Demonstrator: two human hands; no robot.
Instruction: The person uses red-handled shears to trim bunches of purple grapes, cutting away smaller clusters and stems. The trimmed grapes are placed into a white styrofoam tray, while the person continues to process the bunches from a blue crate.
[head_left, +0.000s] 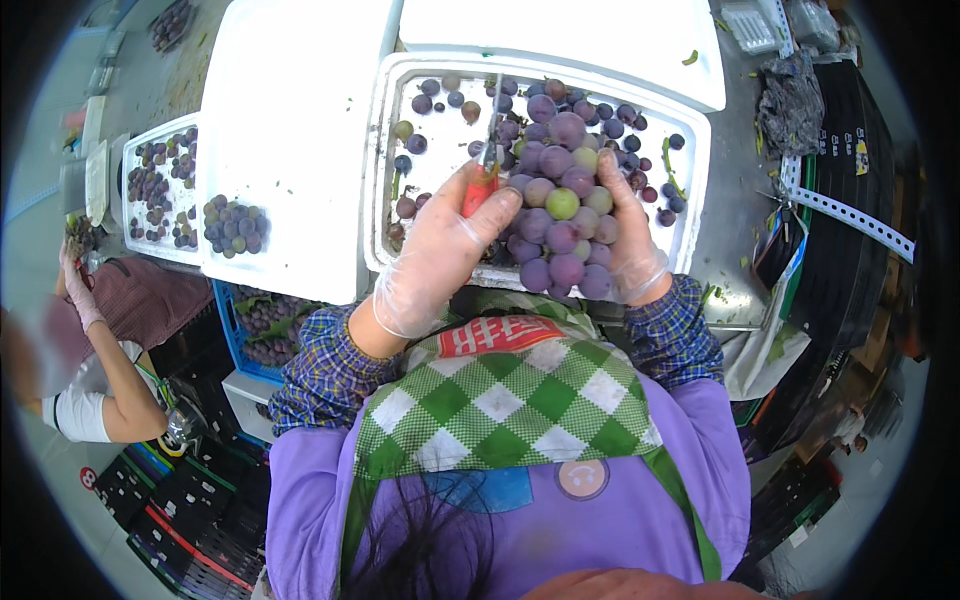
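Observation:
My left hand (442, 255), in a thin clear glove, grips red-handled snips (482, 184) with their narrow metal blades pointing away from me. Its thumb lies against the left side of a large bunch of purple and green grapes (562, 202). On the bunch's other side, my gloved right hand (630, 232) supports it, partly hidden behind the fruit. The bunch is over a white foam tray (697, 172), where loose grapes (416, 144) and bits of stem lie scattered. The snips' tips are above the tray, beyond the near grapes.
A white foam box surface (300, 150) at left bears a small bunch (236, 225); another (562, 30) stands behind the tray. Farther left is a grape-filled tray (161, 247). A blue crate (240, 337) of grapes sits below the table's edge. A co-worker (112, 375) is at far left.

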